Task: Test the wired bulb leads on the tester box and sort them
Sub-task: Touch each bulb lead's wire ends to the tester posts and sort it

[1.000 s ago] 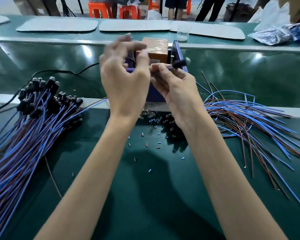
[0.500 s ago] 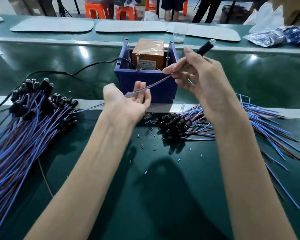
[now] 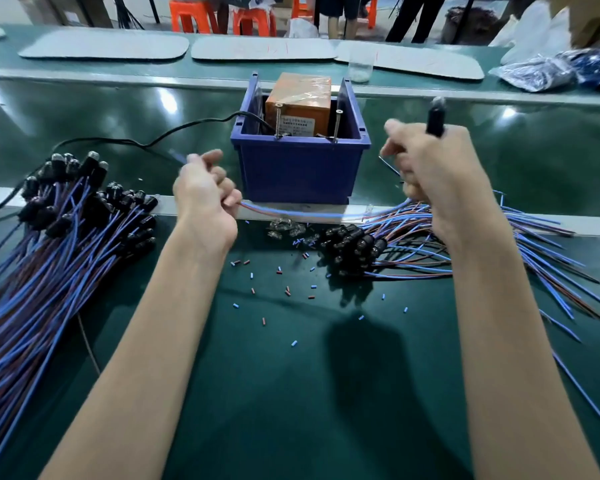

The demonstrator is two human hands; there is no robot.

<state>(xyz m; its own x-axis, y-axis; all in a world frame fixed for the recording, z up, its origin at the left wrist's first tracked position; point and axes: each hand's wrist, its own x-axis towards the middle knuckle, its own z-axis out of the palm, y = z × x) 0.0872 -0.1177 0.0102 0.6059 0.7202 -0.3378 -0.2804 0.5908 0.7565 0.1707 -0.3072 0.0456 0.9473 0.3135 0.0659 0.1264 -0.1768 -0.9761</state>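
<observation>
both hands closed on one light, limp wired bulb lead point(image 3: 312, 213): right hand point(image 3: 440, 174) grips its rigid black holder, left hand point(image 3: 205, 199) pinches the wire ends.

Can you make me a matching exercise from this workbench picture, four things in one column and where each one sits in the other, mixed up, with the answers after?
Things:
1. orange tester unit
2. big bundle of wired bulbs
3. black bulb holder
4. cut insulation bits

Places:
A. scattered on the green mat between the forearms
B. gripped in the right hand, sticking up
C. inside the blue bin
D. lying at the left of the bench, beside the left hand

Pairs: 1-C, 2-D, 3-B, 4-A
</observation>
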